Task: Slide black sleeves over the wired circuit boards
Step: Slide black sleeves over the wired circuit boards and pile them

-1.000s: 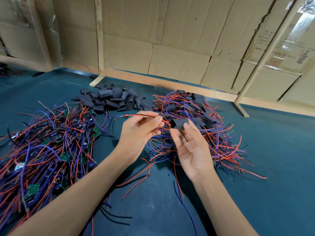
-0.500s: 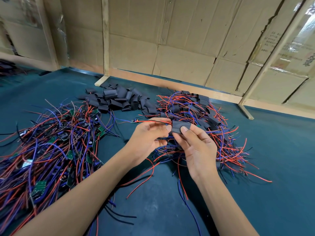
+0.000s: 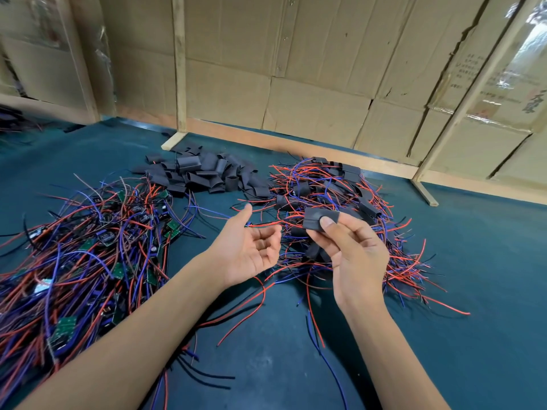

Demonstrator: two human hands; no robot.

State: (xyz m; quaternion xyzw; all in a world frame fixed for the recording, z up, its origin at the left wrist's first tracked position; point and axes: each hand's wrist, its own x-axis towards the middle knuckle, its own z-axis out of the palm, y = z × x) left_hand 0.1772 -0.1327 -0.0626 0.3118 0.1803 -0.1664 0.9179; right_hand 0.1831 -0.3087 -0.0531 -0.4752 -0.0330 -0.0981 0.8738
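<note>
Two bare forearms reach in from bottom edge over teal tabletop [image 3: 488, 291]. Loose red, blue, black wires trail beneath them. Left hand [image 3: 251, 253] palm-up, grip relaxed, fingers loosely curled, holding nothing. Right hand [image 3: 352, 255] just beside it, grip pinching sleeved board [image 3: 319, 218] between thumb and fingers, above right-hand pile. Left: heap of unsleeved boards [image 3: 88, 247], green boards among tangled wires. Right: heap of finished sleeved boards [image 3: 334, 196]. Farther, between heaps: pile of empty black sleeves [image 3: 204, 173]. Behind: cardboard wall [image 3: 296, 69] with wooden battens.

cardboard wall [image 3: 310, 54], wooden posts [image 3: 179, 63], teal tabletop [image 3: 488, 291]
</note>
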